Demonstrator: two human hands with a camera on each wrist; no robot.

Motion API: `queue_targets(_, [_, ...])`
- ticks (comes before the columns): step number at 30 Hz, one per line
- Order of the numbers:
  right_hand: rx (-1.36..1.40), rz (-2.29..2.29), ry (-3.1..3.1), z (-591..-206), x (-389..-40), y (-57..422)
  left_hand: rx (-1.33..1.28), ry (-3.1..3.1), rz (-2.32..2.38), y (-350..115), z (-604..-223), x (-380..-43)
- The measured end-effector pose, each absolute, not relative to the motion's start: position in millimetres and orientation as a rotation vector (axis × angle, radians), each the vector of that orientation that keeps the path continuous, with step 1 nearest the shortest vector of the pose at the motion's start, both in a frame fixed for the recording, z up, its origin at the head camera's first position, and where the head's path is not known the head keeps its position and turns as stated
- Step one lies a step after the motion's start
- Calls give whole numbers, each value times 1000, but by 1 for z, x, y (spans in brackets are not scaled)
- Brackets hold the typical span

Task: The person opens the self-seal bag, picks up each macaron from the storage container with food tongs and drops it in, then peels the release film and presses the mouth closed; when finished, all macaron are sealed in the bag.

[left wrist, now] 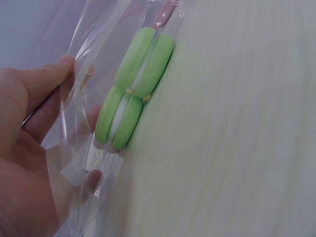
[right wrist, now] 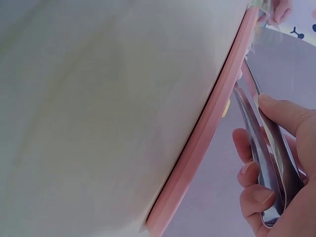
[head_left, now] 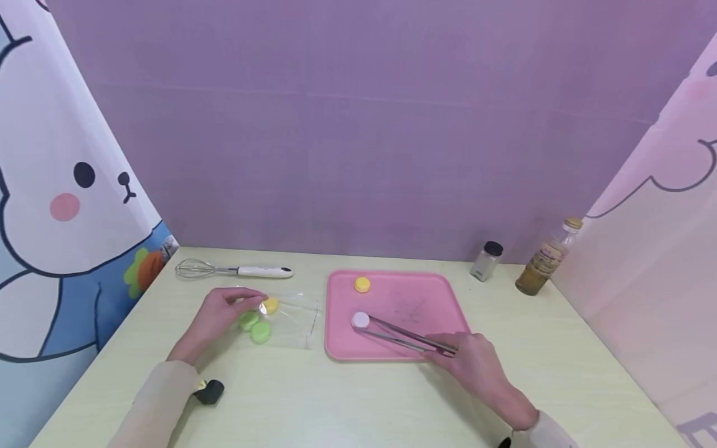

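My left hand (head_left: pixel 215 318) pinches the edge of a clear plastic bag (head_left: pixel 297 326) between thumb and fingers. Inside the bag are two green macarons (head_left: pixel 260 332) and a yellow macaron (head_left: pixel 271 305); the left wrist view shows the green macarons (left wrist: pixel 144 61) standing on edge against the film. My right hand (head_left: pixel 473 364) grips metal tongs (right wrist: pixel 266 143), thumb on one arm and fingers curled round the other. The tongs' tips are at a pale lilac macaron (head_left: pixel 360 320) over the left part of the pink tray (head_left: pixel 343 347). A yellow macaron (head_left: pixel 362 284) lies near the tray's back edge.
A whisk (head_left: pixel 263 272) with a white handle lies behind the bag. At the back right stand a small black-capped jar (head_left: pixel 486 261) and a corked bottle (head_left: pixel 546 261) of brown liquid. A purple backdrop (head_left: pixel 336 155) rises behind the table.
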State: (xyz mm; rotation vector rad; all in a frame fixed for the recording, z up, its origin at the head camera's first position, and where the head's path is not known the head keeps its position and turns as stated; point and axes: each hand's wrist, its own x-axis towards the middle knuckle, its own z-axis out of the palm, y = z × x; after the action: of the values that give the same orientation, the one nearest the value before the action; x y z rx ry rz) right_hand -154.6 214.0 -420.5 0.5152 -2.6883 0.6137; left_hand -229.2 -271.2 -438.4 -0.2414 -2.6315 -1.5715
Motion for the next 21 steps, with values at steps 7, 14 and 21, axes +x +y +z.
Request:
queue_targets(7, [593, 585, -2615, -419, -153, 215, -235, -2637, -1557, -270, -437, -229])
queue_targets(14, [624, 577, -2586, -411, -151, 207, -216, -2641, -1565, -270, -436, -230])
queue_targets(21, [738, 563, -2518, -405, -154, 187, -214, -2644, -1571, -271, -436, -230])
